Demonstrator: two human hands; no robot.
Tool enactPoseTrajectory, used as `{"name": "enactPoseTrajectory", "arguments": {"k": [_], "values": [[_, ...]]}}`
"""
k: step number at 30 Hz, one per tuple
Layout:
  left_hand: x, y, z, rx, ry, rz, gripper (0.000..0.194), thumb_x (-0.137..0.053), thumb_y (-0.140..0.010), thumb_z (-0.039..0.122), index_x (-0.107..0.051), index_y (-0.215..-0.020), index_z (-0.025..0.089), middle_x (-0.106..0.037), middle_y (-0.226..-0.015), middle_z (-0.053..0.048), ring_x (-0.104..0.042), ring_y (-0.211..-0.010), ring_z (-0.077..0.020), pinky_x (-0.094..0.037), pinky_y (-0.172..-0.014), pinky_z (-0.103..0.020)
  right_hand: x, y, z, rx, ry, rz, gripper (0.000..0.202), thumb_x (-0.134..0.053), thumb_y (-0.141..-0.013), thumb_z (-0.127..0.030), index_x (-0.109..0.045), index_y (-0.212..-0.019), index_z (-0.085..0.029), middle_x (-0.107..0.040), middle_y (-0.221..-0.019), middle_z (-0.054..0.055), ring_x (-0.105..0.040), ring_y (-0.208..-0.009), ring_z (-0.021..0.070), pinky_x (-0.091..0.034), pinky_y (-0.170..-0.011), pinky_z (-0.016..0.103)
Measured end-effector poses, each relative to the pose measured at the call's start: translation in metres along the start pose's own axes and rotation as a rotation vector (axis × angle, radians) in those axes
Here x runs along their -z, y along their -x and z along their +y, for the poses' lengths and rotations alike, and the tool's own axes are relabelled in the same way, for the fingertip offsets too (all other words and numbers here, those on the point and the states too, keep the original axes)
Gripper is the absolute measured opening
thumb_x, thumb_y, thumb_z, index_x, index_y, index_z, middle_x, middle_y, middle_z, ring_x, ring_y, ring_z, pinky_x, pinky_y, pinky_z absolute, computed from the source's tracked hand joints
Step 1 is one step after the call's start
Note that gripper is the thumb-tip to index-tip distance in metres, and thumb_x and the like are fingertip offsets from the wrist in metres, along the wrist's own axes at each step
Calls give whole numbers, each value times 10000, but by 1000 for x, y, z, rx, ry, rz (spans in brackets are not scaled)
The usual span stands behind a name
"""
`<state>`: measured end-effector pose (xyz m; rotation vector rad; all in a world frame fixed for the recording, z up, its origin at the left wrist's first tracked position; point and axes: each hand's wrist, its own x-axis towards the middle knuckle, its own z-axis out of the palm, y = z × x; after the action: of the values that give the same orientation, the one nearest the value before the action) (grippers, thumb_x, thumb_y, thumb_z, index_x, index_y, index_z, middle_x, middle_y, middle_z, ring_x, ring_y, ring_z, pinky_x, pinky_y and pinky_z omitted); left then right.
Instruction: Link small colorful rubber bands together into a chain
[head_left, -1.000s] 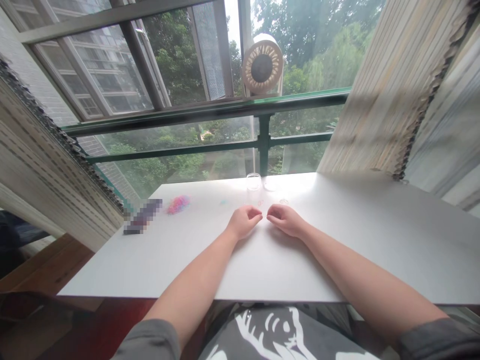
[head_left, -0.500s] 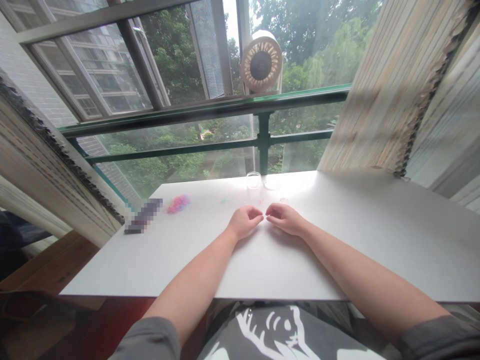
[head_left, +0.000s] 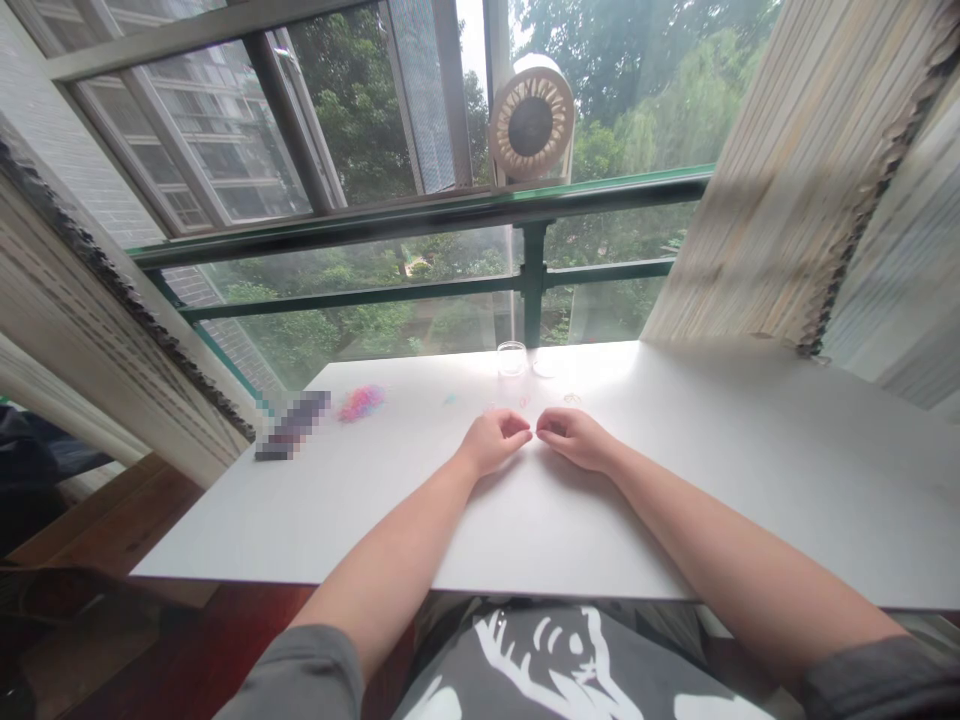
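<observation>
Over the middle of the white table (head_left: 360, 500), my left hand (head_left: 496, 440) and my right hand (head_left: 574, 438) face each other with fingertips nearly meeting. Thumb and fingers of each are pinched together; whatever they hold is too small to make out. Just beyond them lie a small pink piece (head_left: 524, 402) and a small pale ring-shaped item (head_left: 572, 399). A clear round container (head_left: 511, 359) stands near the back edge, with a flat clear piece beside it. Farther left is a pile of small pink, red and purple pieces (head_left: 361, 403).
A dark pixelated object (head_left: 294, 425) lies at the table's left edge. A tiny teal piece (head_left: 450, 399) sits left of the container. Behind the table run a green railing (head_left: 532, 285) and windows, with a round fan (head_left: 531, 122) above and curtains on both sides.
The whole view has shifted slightly. Both hands keep nearly the same pose, fingertips still close together.
</observation>
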<state>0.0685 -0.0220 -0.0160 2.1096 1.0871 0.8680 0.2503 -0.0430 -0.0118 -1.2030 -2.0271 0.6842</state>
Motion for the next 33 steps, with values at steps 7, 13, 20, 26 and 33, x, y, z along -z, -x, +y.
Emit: {"name": "enactPoseTrajectory", "arguments": {"k": [7, 13, 20, 26, 33], "values": [[0, 1, 2, -7, 9, -11, 273, -560, -689, 377, -607, -844, 158, -646, -780, -35, -573, -659, -117, -453, -638, -236, 1, -1, -1, 2, 25, 44, 118, -459, -696, -225, -554, -679, -157, -493, -568, -17, -421, -553, 99, -343, -547, 226], [1, 1, 1, 3, -18, 7, 238, -556, -694, 344, -612, -837, 163, -646, -778, -29, -568, -650, -115, -453, -641, -238, 1, -1, -3, -7, 24, 47, 117, -459, -695, -230, -552, -687, -160, -509, -584, -8, -431, -569, 109, -352, -552, 234], [2, 0, 0, 3, -25, 1, 221, -544, -703, 321, -621, -850, 175, -647, -815, -23, -571, -686, -115, -454, -667, -232, 0, -1, -1, -5, -15, 41, 114, -452, -706, -233, -541, -696, -163, -458, -551, -27, -393, -526, 92, -333, -527, 223], [1, -1, -1, 11, -43, -5, 221, -530, -712, 312, -631, -859, 182, -649, -803, -18, -567, -682, -116, -450, -674, -234, 0, -1, -1, -10, -15, 46, 116, -452, -711, -238, -541, -703, -165, -451, -548, -31, -390, -524, 90, -332, -528, 221], [1, 0, 0, 15, -48, 1, 203, -517, -718, 314, -639, -827, 193, -652, -799, -9, -568, -707, -127, -445, -689, -242, 0, 0, -2, -7, -10, 38, 113, -453, -708, -234, -541, -706, -163, -447, -551, -28, -389, -524, 91, -328, -511, 216]]}}
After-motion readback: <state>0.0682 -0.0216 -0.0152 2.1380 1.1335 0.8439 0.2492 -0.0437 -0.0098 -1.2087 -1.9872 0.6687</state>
